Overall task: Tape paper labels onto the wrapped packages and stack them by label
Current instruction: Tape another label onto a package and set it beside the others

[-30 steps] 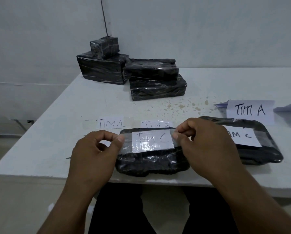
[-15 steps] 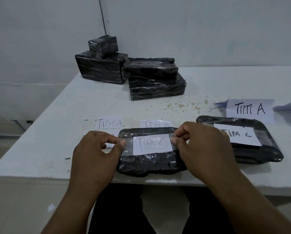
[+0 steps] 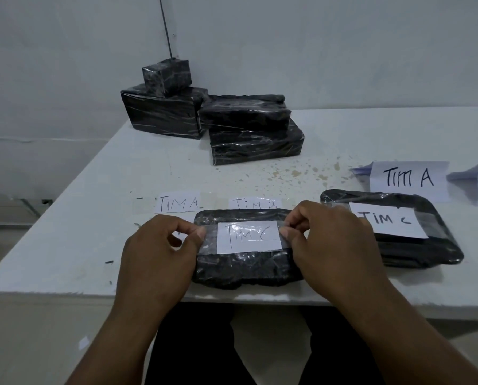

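Since the earlier frames the taped "TIM C" label (image 3: 249, 236) had come down from above the near package (image 3: 243, 270) until the strip of clear tape (image 3: 208, 240) lay across the package's top, the hands lowering with it. The left hand (image 3: 160, 262) pinched the tape's left end between thumb and forefinger at the package's left side, and the right hand (image 3: 329, 245) pinched the right end the same way, so both were closed on the tape rather than on the package. The package sat at the near edge of the table (image 3: 93, 218), its front overhanging slightly, which seemed the first hazard: a firm downward press at the front could tip or slide it off the edge. The film wrap looked wrinkled and glossy, so the tape might bridge the creases and lift later unless it was smoothed outward from the paper. Glare already blurred the writing, and a crooked or bubbled lay might make it harder to read. Beyond the package two loose labels, "TIM A" (image 3: 178, 202) and "TIM B" (image 3: 255, 204), lay flat on the table, close enough that a stray sticky end might pick one up. Toward the far left corner stood the unlabelled stack (image 3: 212, 120). To the right lay a labelled package (image 3: 393, 232) marked "TIM C", where this one probably belonged, and behind it, near the right edge, stood a folded sign (image 3: 408, 179) reading "TIM A".
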Demonstrator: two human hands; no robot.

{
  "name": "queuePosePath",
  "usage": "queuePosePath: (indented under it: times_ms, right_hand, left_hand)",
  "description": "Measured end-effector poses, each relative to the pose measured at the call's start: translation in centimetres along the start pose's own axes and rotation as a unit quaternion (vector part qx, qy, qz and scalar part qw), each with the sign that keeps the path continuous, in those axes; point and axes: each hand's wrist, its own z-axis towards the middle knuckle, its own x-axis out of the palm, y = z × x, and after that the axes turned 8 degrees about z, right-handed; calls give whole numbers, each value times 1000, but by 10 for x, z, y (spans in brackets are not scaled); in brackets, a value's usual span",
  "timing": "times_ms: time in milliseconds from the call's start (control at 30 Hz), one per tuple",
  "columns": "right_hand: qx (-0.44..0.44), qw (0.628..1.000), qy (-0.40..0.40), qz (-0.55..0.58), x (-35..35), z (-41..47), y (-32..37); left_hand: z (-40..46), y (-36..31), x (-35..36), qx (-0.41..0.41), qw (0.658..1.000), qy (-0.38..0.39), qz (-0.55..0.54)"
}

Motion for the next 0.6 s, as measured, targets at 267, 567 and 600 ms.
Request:
queuePosePath:
  times_ms: [267,567,600]
  right_hand:
    - [-12,1000,-10,15,5,-1,-2]
    - [-12,1000,0,28,5,-4,-1]
    - [-10,999,2,35,5,-5,0]
  left_hand:
    - [6,-2,-2,-14,999,30,20]
    - [4,-3,0,-30,999,35,21]
    - [4,-3,-1,-34,999,35,8]
